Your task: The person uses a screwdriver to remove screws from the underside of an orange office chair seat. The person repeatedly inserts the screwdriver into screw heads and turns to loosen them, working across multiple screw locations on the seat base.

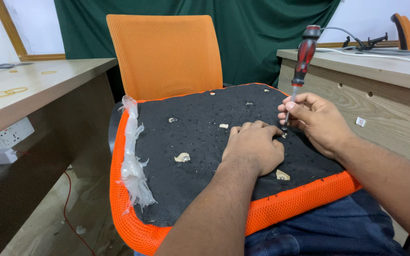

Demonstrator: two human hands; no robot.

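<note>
Orange mesh rims the seat (304, 201) that lies upside down across my lap, its black fabric underside (200, 156) facing me, rough and speckled with small holes and crumbs. My right hand (316, 123) is closed round the thin steel shaft of a screwdriver (302, 61), fingers pinching it low down while the red and black handle stands free above, tilted slightly away from me; the tip rests on the fabric near the right edge, just beside my other hand. My left hand (253, 147) lies knuckles up on the fabric, fingers curled under and pressing down; I cannot tell whether it has anything under the fingertips. Judging from what lies about, the work looks partly done: several pale chips (182, 157), curled and woody or foamy, are scattered over the black cloth, one just by my left wrist, others farther up, and many tiny pits dot the surface. I would guess more spots remain, since the tool is set at the cloth now, but I cannot see any fastener under its tip. Along the left rim a strip of crumpled clear plastic (133, 161) hangs loose, torn and glossy. Beyond the seat stands an orange ribbed chair back (167, 54) before a dark green curtain (252, 33). Pale wooden desks (43, 85) flank me on both sides; a white socket strip (3, 140) sits under the left one.
</note>
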